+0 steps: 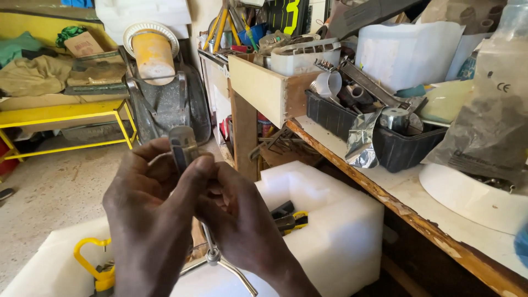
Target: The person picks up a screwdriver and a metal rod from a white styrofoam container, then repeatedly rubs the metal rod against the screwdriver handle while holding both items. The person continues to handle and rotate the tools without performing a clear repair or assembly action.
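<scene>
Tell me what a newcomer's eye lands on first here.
First, the two hands, left hand and right hand, meeting low in the middle and pinching a small grey metal piece upright. Next, the white foam block below them, then the black bin of metal parts on the bench at right.

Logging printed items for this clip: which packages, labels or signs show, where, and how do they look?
Clear plastic bag with black markings: far right on the workbench, crumpled, greyish contents.
Dark sign with large yellow-green figure: top centre, behind the tools, partly hidden.
Brown cardboard box with reddish print: upper left, on the yellow shelf, tilted.
</scene>
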